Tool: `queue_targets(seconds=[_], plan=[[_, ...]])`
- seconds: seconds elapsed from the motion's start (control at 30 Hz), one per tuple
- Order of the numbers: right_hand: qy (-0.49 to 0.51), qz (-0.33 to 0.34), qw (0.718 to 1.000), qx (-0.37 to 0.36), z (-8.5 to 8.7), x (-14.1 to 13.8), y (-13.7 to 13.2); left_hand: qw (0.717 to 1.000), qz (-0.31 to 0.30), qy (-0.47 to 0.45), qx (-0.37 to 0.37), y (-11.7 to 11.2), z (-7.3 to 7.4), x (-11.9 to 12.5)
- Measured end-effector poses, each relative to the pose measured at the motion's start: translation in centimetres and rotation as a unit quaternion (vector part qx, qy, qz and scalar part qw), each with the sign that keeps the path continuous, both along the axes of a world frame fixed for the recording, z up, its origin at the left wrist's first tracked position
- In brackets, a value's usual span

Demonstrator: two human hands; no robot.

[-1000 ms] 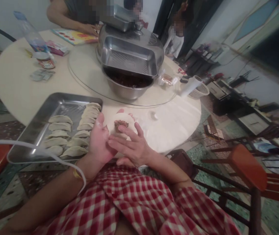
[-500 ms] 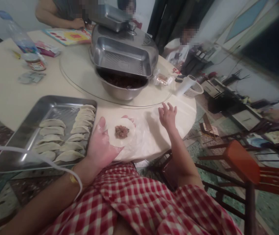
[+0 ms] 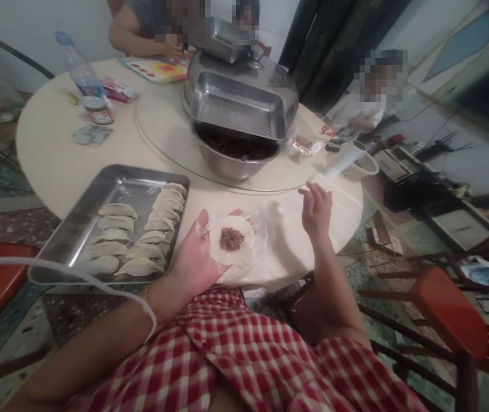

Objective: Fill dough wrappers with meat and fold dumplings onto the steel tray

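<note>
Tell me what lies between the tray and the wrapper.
In the head view, the left hand lies between the tray and the wrapper, which rests on it; a strip of tabletop shows beyond the thumb.

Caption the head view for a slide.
Left hand supporting a dumpling wrapper topped with minced filling beside a metal tray of folded dumplings.

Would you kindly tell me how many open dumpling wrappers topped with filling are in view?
1: the wrapper held in the left hand, beside the tray. Others may be hidden.
</note>
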State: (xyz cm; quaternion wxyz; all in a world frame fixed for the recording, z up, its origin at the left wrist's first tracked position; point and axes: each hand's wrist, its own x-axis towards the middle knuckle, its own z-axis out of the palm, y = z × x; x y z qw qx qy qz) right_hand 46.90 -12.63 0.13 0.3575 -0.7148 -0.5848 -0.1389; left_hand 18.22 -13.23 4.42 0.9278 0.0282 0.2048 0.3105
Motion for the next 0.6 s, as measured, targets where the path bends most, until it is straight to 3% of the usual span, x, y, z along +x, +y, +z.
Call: queue_targets(seconds=[0.1, 0.17, 0.23, 0.33, 0.43, 0.6], plan=[[0.052, 0.23, 0.97, 0.053, 2.6, -4.3, -2.4, 1.0, -0.02, -0.01, 0.013, 0.0, -0.5, -0.2], [0.021, 0.373, 0.927, 0.016, 4.2, -7.2, -3.5, 0.999, -0.034, -0.022, 0.024, -0.1, -0.7, -0.3], [-0.03, 0.457, 0.889, -0.026, 5.3, -9.4, -3.8, 0.998, -0.051, -0.03, 0.025, -0.2, -0.8, -0.3], [-0.072, 0.517, 0.852, -0.042, 5.7, -11.0, -3.2, 0.994, -0.095, -0.039, 0.022, -0.3, -0.6, -0.4], [-0.112, 0.535, 0.834, -0.075, 5.3, -11.1, -2.0, 0.989, -0.127, -0.067, 0.034, -0.5, -0.3, -0.5], [-0.118, 0.518, 0.843, -0.081, 5.0, -10.6, -0.8, 0.987, -0.12, -0.094, 0.057, -0.8, -0.5, -0.6]])
